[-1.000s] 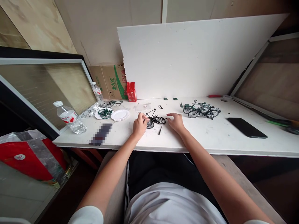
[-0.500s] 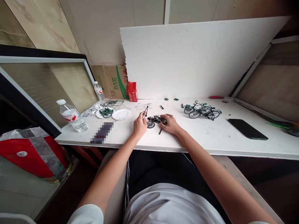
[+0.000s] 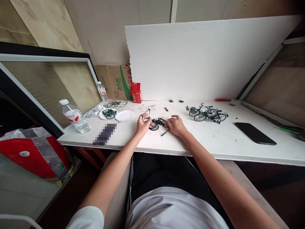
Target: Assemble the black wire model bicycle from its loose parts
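My left hand [image 3: 143, 124] is closed on a thin black model bicycle frame [image 3: 149, 111], which sticks up above the fingers. Between the hands lies a small heap of black model bicycle parts [image 3: 160, 121], with a spoked wheel [image 3: 154, 126] at its left side. My right hand [image 3: 176, 126] rests at the heap's right edge, fingers bent together on a black part mostly hidden by them. A short thin black piece [image 3: 165, 132] lies on the table just in front of the heap.
Assembled model bicycles [image 3: 209, 115] stand to the right, near a black phone [image 3: 255, 133]. On the left are white paper plates [image 3: 124, 115], green bicycle parts [image 3: 109, 113] and a water bottle [image 3: 77, 117]. A red box [image 3: 136, 93] stands behind, before a white board [image 3: 205, 60].
The frame in my left hand has tilted and shows more on its left. My right hand's fingers have drawn back to the heap's right edge, and the short black piece has turned.
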### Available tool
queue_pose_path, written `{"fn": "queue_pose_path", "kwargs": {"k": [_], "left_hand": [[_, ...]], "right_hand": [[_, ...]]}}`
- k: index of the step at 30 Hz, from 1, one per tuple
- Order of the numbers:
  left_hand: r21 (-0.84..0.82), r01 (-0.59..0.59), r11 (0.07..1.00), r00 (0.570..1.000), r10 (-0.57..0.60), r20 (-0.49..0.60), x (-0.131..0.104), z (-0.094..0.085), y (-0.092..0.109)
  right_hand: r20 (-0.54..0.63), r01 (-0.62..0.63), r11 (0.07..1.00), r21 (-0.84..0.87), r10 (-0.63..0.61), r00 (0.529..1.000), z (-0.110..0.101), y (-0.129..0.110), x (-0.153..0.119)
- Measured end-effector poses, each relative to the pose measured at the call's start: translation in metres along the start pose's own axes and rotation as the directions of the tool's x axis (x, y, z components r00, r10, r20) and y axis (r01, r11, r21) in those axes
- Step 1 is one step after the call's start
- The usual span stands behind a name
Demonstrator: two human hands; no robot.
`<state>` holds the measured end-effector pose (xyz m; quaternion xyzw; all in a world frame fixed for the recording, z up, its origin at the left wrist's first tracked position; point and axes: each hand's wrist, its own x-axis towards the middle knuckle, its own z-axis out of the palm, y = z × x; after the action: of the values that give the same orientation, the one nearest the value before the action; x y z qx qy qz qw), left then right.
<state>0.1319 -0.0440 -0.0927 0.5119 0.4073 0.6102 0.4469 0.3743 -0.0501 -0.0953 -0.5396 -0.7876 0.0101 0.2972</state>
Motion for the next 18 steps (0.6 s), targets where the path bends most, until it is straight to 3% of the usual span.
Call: {"fn": "queue_pose_path", "kwargs": {"k": [5,18], "left_hand": [[-0.059,0.064,0.996,0.998,-0.065,-0.007,0.0,-0.001,0.005],[-0.039,0.008,0.999,0.997,-0.005,0.077,-0.003,-0.004,-0.001]], "right_hand": [[0.034,-0.01,0.999,-0.045,0.011,0.999,-0.006,-0.008,-0.001],[0.048,0.026,0.989,-0.144,-0.019,0.999,-0.005,-0.014,0.0]]}}
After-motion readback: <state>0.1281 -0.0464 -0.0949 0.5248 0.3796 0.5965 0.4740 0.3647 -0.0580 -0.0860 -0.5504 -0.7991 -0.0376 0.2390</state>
